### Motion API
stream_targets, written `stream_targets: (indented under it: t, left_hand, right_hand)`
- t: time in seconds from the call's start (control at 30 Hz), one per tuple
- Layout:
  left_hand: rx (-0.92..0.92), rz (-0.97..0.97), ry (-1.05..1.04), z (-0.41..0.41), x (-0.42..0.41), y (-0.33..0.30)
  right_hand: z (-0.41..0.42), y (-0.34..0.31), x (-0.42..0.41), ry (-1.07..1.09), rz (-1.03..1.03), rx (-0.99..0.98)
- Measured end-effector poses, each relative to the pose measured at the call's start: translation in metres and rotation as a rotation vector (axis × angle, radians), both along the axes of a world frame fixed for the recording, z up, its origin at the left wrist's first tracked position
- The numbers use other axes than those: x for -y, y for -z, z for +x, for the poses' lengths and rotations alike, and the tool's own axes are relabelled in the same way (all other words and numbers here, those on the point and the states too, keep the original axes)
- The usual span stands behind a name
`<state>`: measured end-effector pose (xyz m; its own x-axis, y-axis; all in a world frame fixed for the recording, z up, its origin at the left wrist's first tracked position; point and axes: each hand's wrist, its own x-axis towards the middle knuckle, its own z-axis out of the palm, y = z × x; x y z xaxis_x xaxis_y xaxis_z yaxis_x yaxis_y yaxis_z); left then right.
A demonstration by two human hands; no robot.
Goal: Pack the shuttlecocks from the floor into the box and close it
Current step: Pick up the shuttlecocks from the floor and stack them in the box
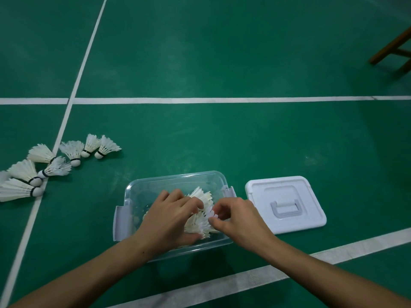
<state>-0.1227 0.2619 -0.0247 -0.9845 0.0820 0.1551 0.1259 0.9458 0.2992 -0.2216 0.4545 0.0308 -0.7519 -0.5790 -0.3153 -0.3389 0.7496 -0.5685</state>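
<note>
On the green court floor (222, 63) the clear plastic box (173, 185) sits open, its white handled lid (287, 203) laid just beside it, probably for closing later. Both hands are inside: the left hand (171, 218) curls round white feathered shuttlecocks (201, 218), and the right hand (238, 218) pinches their feathers, seemingly nesting them. Eight or so loose shuttlecocks (73, 152) still lie on the floor, well to the left. No writing is readable.

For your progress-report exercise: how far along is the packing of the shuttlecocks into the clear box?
Done: a few shuttlecocks already lie in the clear box. In hand: the left hand and right hand are both settling shuttlecocks inside it. Left: a cluster of loose shuttlecocks on the floor to the left, then fitting the white lid, which lies beside the box.
</note>
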Motion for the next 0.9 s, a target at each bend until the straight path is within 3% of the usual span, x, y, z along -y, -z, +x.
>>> stream_targets:
  t: [0.23, 0.4, 0.6, 0.77, 0.9]
  left_hand:
    - [0.006, 0.043, -0.007, 0.006, 0.006, -0.003]
    - [0.076, 0.102, -0.009, 0.006, -0.004, 0.0]
    - [0.117, 0.037, -0.002, 0.0, -0.009, 0.005]
    - [0.055, 0.018, -0.046, 0.006, -0.005, 0.003]
    - [0.052, 0.184, -0.134, 0.01, 0.001, -0.01]
  right_hand:
    - [-0.003, 0.013, 0.005, 0.016, -0.039, 0.26]
    - [-0.004, 0.016, 0.016, -0.06, 0.083, 0.283]
    - [-0.012, 0.006, 0.019, -0.014, 0.18, 0.387]
    - [-0.019, -0.001, 0.007, 0.054, 0.115, 0.424]
    - [-0.023, -0.008, -0.001, 0.061, 0.034, 0.344]
